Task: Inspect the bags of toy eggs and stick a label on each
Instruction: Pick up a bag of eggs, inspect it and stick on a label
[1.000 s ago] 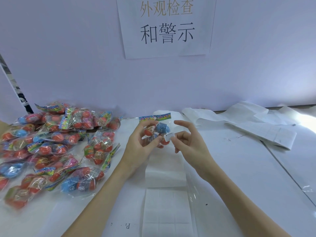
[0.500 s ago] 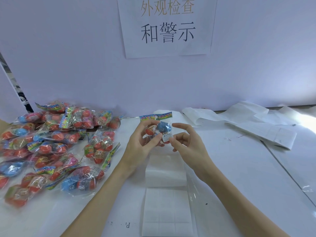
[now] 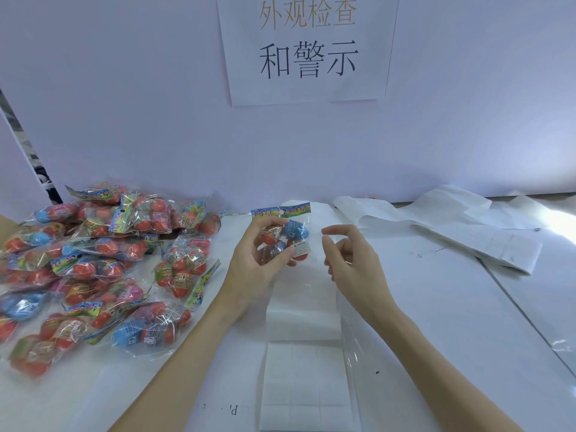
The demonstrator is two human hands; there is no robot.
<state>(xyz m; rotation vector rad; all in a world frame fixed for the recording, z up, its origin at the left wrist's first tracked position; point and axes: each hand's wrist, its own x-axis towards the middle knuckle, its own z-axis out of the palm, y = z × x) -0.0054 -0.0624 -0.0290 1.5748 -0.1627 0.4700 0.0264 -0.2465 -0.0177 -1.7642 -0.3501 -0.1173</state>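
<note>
White table (image 3: pixel 436 307) beneath a wall sign (image 3: pixel 307 48). At left, a pile of bagged toy eggs (image 3: pixel 103 263), probably stock kept within reach. Toward the viewer, a label sheet (image 3: pixel 307 385) lies flat for peeling. The left hand (image 3: pixel 258 260) pinches one bag of toy eggs (image 3: pixel 285 236) above the table, face up, thumb beside a white warning label (image 3: pixel 301 248) on it. The right hand (image 3: pixel 352 260) hovers just beside, fingers loosely curled, holding nothing.

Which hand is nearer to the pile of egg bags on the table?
Left. The left hand, holding one bag, is just right of the pile; the right hand is farther right, empty.
</note>
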